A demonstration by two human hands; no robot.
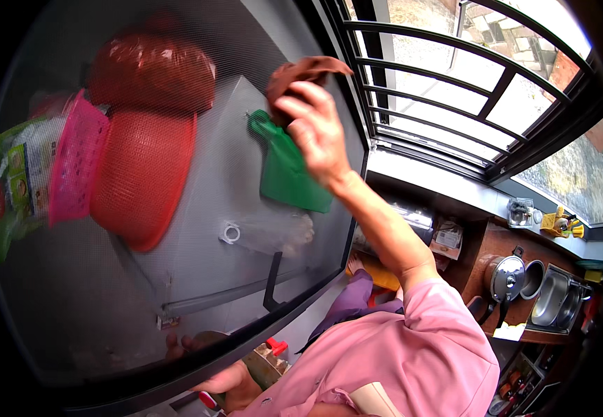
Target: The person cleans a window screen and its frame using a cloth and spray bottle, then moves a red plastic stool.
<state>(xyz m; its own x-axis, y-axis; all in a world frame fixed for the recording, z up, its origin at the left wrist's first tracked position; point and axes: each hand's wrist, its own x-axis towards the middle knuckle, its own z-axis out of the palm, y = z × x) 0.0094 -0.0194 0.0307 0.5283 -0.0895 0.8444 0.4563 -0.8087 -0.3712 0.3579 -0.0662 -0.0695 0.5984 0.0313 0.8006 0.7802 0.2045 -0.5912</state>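
Observation:
My right hand (pixel 314 122) is raised and grips a crumpled brown cloth (pixel 293 78) in front of a dark mesh screen (pixel 218 172). Whether the cloth presses on the mesh cannot be told. Low on the left, my left hand (pixel 223 379) holds the screen's black frame (pixel 192 359), with fingertips dimly visible through the mesh. Behind the mesh hang a green plastic bag (pixel 291 172) and a clear bag (pixel 275 234) near the right hand. Farther left are a red plastic basket (pixel 142 177), a pink basket (pixel 80 161) and a shiny reddish-brown bundle (pixel 150 73).
A barred window (pixel 437 78) stands at the upper right. My bare foot (pixel 356 265) is on an orange-yellow surface (pixel 380 273). A wooden counter (pixel 476 260) on the right carries a lidded pot (pixel 507 276), an open pot (pixel 532 281) and a steel sink (pixel 549 302).

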